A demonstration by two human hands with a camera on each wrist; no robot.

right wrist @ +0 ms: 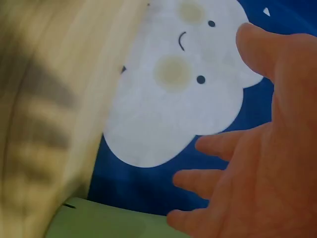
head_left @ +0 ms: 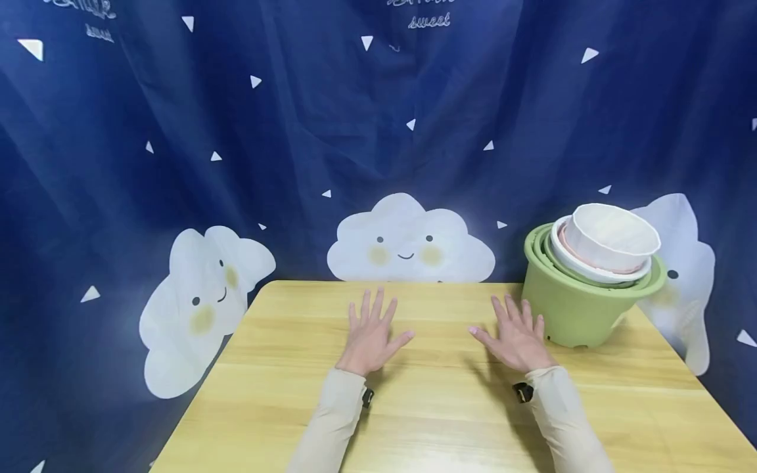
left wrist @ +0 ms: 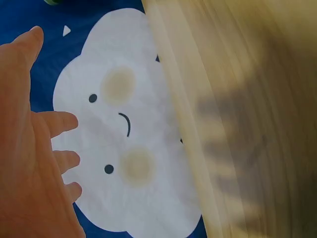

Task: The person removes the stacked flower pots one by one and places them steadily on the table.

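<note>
My left hand [head_left: 368,341] hovers over the wooden table [head_left: 437,420] with its fingers spread, holding nothing. To the right, my right hand [head_left: 516,336] is also spread and holds nothing; it is nearest to a stack of nested pots. The outermost is a large green plant pot [head_left: 579,312]. Inside it sit further green rims, a white pot [head_left: 603,274], a pink rim [head_left: 568,244] and, on top, a tilted white fluted pot [head_left: 615,230]. In the right wrist view the green pot [right wrist: 119,220] shows just below the fingers. How deep the inner pots reach is hidden.
A dark blue curtain [head_left: 331,118] with white triangles and smiling clouds hangs behind the table's far edge and along both sides. Each wrist carries a small black device, one at the left cuff [head_left: 367,397] and one at the right.
</note>
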